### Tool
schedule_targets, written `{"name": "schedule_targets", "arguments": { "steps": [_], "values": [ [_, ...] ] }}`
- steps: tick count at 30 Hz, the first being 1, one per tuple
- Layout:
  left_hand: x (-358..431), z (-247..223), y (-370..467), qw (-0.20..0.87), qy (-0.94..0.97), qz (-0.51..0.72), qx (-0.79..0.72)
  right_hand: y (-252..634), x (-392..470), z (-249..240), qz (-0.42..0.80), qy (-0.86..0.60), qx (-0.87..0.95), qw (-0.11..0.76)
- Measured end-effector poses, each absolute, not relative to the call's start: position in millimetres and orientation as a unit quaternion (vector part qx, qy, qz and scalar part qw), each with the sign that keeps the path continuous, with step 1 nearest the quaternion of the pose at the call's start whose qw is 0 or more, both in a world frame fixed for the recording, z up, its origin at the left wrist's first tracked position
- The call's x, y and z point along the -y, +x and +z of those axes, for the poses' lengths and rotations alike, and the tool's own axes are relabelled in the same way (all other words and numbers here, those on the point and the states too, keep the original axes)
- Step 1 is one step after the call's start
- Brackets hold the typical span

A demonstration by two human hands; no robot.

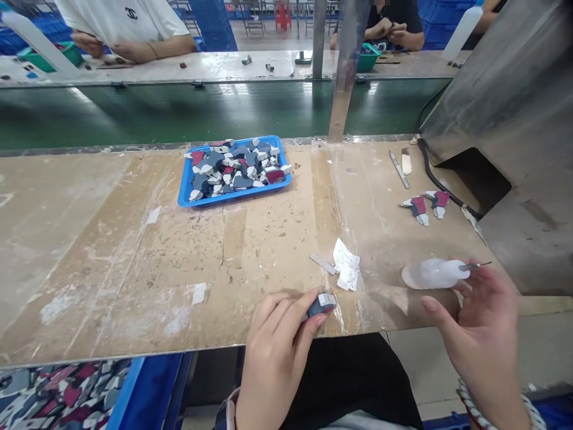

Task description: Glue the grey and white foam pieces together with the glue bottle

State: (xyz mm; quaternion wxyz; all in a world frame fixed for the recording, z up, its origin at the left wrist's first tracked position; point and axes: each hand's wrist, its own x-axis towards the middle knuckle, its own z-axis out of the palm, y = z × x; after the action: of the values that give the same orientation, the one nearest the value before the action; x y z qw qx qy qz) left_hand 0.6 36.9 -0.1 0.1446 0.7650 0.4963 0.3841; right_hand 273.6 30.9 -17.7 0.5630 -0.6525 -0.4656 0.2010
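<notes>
My left hand (278,343) pinches a small dark grey and white piece (321,304) between thumb and fingers, just above the table's front edge. Its exact kind I cannot make out. At the right, my right hand (483,334) is open, thumb spread wide. Its fingertips are by the nozzle end of a translucent white squeeze bottle (432,273), which has a thin metal tip and appears to lie on its side; whether they touch is unclear. Between the hands are a crumpled white tissue (347,266) and a flat grey strip (322,263).
A blue tray (233,200) holds many grey, white and maroon pieces. Two similar maroon pieces (418,208), a knife-like tool (399,169) and a small brush (406,161) lie right. A metal housing (528,239) borders the table. Co-workers sit beyond the green conveyor (179,113).
</notes>
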Motion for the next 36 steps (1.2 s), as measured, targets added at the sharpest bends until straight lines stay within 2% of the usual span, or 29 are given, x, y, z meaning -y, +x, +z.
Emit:
{"name": "schedule_targets", "arguments": {
  "steps": [4, 7, 9, 14, 21, 25, 29, 31, 36],
  "values": [
    [-39.4, -0.4, 0.3, 0.148, 0.763, 0.386, -0.497, 272.6, -34.6, -19.2, 0.167, -0.729, 0.522, 0.411],
    [-40.7, -3.0, 2.4, 0.148, 0.741, 0.418, -0.504, 273.8, -31.2, -22.4, 0.137, -0.737, 0.542, 0.378],
    [-40.8, -4.3, 3.5, 0.161, 0.730, 0.434, -0.504, 275.9, -25.8, -26.4, 0.154, -0.724, 0.540, 0.401],
    [-39.7, -5.3, 2.7, 0.150, 0.752, 0.432, -0.476, 274.6, -9.5, -29.7, 0.275, -0.598, 0.501, 0.562],
    [-34.2, -10.0, 5.6, 0.092, 0.764, 0.448, -0.456, 257.2, -10.4, -18.3, 0.339, -0.523, 0.474, 0.622],
    [-31.9, -12.4, 8.3, 0.081, 0.764, 0.459, -0.447, 240.3, -30.3, -7.6, 0.375, -0.542, 0.366, 0.657],
    [-29.6, -17.4, 8.6, 0.096, 0.759, 0.481, -0.429, 221.3, -53.6, 1.6, 0.431, -0.449, 0.306, 0.720],
    [-28.9, -20.6, 7.3, 0.102, 0.759, 0.490, -0.417, 213.4, -59.1, 1.9, 0.422, -0.401, 0.323, 0.746],
    [-28.4, -25.6, 0.1, 0.122, 0.769, 0.492, -0.388, 197.8, -52.7, -4.4, 0.336, -0.399, 0.402, 0.752]
  ]
}}
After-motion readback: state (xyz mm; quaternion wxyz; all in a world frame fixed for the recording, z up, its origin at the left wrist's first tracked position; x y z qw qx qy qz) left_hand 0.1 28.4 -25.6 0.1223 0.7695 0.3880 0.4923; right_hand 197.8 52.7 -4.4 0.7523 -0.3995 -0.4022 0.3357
